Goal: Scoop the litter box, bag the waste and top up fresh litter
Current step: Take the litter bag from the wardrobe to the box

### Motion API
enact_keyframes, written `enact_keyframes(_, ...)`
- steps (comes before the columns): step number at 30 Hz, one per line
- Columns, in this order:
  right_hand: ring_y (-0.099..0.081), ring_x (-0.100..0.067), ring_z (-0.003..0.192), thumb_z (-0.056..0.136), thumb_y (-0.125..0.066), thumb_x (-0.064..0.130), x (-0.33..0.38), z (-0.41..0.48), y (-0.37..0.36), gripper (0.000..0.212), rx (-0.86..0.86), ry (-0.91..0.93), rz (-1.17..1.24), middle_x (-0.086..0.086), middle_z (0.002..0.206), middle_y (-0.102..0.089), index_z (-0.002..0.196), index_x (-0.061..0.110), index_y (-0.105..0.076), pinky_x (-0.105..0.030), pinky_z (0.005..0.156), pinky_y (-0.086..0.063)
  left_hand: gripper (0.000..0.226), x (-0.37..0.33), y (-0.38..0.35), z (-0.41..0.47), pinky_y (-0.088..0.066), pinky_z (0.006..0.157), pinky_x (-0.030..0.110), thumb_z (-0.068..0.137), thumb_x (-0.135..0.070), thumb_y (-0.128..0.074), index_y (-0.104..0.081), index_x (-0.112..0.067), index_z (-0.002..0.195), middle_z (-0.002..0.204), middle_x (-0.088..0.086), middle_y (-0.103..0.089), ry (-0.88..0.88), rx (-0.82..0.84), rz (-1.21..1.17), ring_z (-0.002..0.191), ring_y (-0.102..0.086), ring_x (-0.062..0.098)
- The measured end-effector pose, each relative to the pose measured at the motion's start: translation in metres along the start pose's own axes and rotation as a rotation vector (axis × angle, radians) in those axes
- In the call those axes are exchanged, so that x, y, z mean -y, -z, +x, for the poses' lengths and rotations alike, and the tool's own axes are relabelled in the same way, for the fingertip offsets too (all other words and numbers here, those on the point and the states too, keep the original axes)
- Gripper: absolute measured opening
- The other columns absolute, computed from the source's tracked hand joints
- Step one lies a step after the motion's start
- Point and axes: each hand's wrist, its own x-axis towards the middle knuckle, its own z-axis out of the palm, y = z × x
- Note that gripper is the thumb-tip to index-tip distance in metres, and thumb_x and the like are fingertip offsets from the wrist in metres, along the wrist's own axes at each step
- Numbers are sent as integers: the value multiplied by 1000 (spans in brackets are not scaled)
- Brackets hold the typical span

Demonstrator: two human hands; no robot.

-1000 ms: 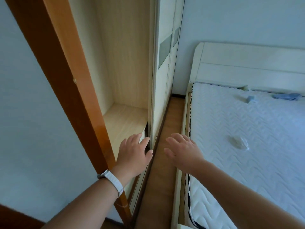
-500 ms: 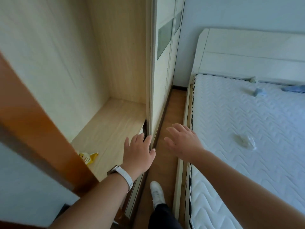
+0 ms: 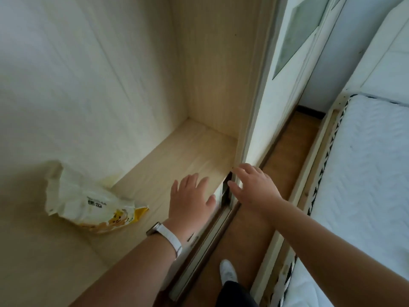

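Head view looks down into an open wardrobe compartment (image 3: 177, 156) with a pale wood floor. A crumpled white and yellow bag (image 3: 88, 202) (cartoon print, top torn open) lies on that floor at the left, against the back panel and well apart from both hands. The left hand (image 3: 190, 202), a white wristband (image 3: 170, 237) on its wrist, hovers over the compartment floor with fingers straight and spread, holding nothing. The right hand (image 3: 254, 189) reaches beside it, fingers loosely extended at the edge of the sliding door (image 3: 276, 107); whether they touch it is unclear. A narrow strip of wooden floor (image 3: 285, 156) runs between wardrobe and mattress (image 3: 365, 173). A white shoe (image 3: 228, 270) stands on that strip.
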Motion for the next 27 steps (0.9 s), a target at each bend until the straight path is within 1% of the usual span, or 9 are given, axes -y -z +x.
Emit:
enact_keyframes(4, -41, -21, 132, 98, -35, 52, -5, 66, 12, 51, 54, 150, -6, 3, 146, -41, 142, 27, -40, -40, 108, -35, 55, 18, 8, 28, -13, 121, 47, 97, -51, -36, -31, -29, 148, 156, -1, -29, 157, -19, 10, 145, -22, 20)
enact_keyframes(8, -43, -22, 130, 97, -37, 53, 15, 121, 8, 51, 84, 281, 2, 6, 146, -40, 141, 29, -41, -41, 105, -38, 55, 51, 10, 22, -15, 120, 48, 96, -52, -38, -34, -29, 147, 156, 0, -30, 342, -33, 14, 144, -24, 21)
enact_keyframes(11, -42, -21, 130, 97, -41, 51, 42, 152, -4, 48, 101, 409, 39, 4, 144, -43, 139, 28, -45, -42, 105, -40, 56, 83, 15, 8, -23, 117, 46, 95, -51, -40, -39, -27, 145, 153, 2, -36, 521, -50, 16, 142, -30, 23)
enact_keyframes(13, -44, -21, 129, 96, -42, 50, 62, 169, -13, 48, 87, 480, 68, 2, 141, -47, 137, 27, -48, -43, 104, -41, 55, 102, 20, -1, -31, 111, 44, 92, -50, -43, -47, -24, 140, 148, 5, -44, 617, -87, 15, 137, -38, 25)
enact_keyframes(15, -46, -22, 128, 95, -43, 50, 82, 180, -20, 47, 93, 538, 79, 1, 140, -48, 136, 26, -50, -42, 102, -43, 54, 120, 22, -11, -35, 107, 44, 89, -46, -45, -53, -20, 135, 142, 8, -50, 698, -122, 25, 132, -44, 27)
enact_keyframes(17, -46, -22, 128, 95, -44, 49, 100, 185, -27, 48, 113, 590, 88, -1, 141, -48, 136, 25, -51, -41, 101, -44, 53, 137, 27, -21, -37, 105, 45, 89, -45, -46, -54, -19, 134, 141, 9, -52, 762, -141, 78, 131, -45, 28)
enact_keyframes(21, -48, -24, 126, 95, -48, 47, 133, 189, -38, 48, 142, 694, 80, -3, 140, -49, 136, 22, -52, -39, 99, -44, 51, 168, 34, -36, -42, 102, 48, 87, -43, -56, -58, -17, 131, 136, 11, -56, 862, -217, 126, 127, -50, 29)
enact_keyframes(23, -47, -24, 127, 96, -48, 46, 149, 190, -42, 47, 156, 734, 57, -4, 141, -49, 136, 22, -52, -39, 99, -43, 52, 182, 36, -42, -45, 97, 49, 84, -44, -54, -61, -16, 127, 131, 13, -59, 901, -246, 132, 121, -54, 32)
enact_keyframes(27, -48, -24, 126, 96, -46, 47, 184, 189, -53, 48, 195, 792, 25, -3, 141, -49, 136, 22, -51, -39, 98, -44, 53, 201, 36, -53, -49, 91, 47, 83, -46, -50, -63, -15, 124, 127, 13, -61, 959, -282, 122, 113, -58, 32)
